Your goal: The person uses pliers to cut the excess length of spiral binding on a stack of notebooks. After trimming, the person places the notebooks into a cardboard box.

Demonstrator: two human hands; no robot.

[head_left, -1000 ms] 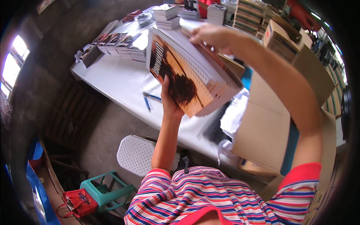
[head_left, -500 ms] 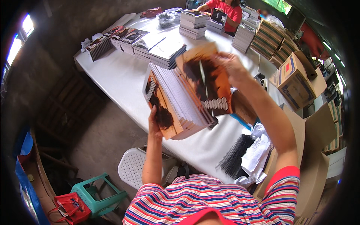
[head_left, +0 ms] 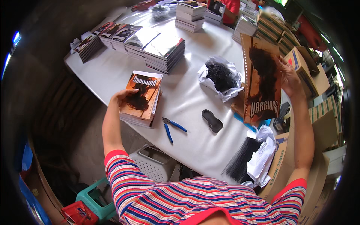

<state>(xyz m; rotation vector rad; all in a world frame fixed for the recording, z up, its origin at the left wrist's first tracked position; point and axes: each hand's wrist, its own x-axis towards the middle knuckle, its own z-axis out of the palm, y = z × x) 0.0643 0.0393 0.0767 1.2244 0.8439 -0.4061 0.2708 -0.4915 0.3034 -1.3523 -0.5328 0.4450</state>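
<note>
At the table's near left edge lies a stack of notebooks (head_left: 138,107) with orange-and-black printed covers and a row of punched holes along the side. My left hand (head_left: 123,95) grips that stack from its left, thumb on the top cover. On the right, my right hand (head_left: 289,77) holds up a notebook (head_left: 261,80) by its right edge. It has the same cover art, with punched holes down its left side; its thickness cannot be made out. Between them on the table are blue-handled cutting pliers (head_left: 173,127) and a dark, sole-shaped object (head_left: 212,121).
Black coils sit in crumpled white paper (head_left: 235,93). A black coil bundle (head_left: 240,163) lies near white wrapping at the front right. Book stacks (head_left: 165,56) stand farther back. Cardboard boxes (head_left: 322,131) line the right; a stool (head_left: 153,165) is below the edge. A person in red (head_left: 230,9) is opposite.
The notebooks that both hands held up are now apart: the left hand's stack is lowered to the table at left, the right hand's notebook is moved right. Pliers and the sole-shaped object are uncovered.
</note>
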